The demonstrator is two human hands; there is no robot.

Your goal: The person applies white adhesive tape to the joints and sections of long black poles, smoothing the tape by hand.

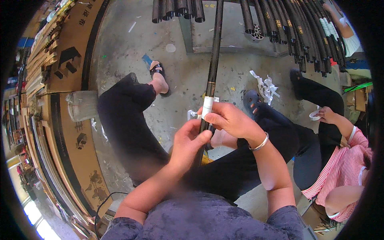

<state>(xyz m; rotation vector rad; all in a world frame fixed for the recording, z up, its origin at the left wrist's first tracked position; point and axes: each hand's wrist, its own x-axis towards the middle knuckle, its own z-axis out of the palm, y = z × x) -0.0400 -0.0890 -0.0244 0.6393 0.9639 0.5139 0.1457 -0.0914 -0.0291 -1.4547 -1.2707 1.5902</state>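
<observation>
A long glossy black rod [215, 48] stands on a slant in front of the seated person, running from the upper edge of the view down between the thighs, where its lower end is hidden. A smooth white band [207, 105] is wrapped around it at the height of the hands, with a loose white bit jutting out on the right. The right hand [229, 120] pinches the band, thumb on the near face and fingers curled around the far side; a silvery metal bangle [260, 143] circles that wrist. Just below, the left hand [189, 141] grasps the rod between thumb and bent fingers, the two hands nearly meeting.

Beyond the right hand, crumpled white strips [265, 88] lie on the stained grey floor [124, 48]. To the left, the person's foot wears a black strapped sandal [157, 68]. Farther right, a co-worker in a red-and-white striped garment [340, 172] holds a small white ring-shaped roll [315, 115]. Along the top, a short row of dark tubes [178, 10] and a larger stack of black rods with gold markings [280, 24] point toward the person. Large brown cardboard boxes [76, 140] line the left side.
</observation>
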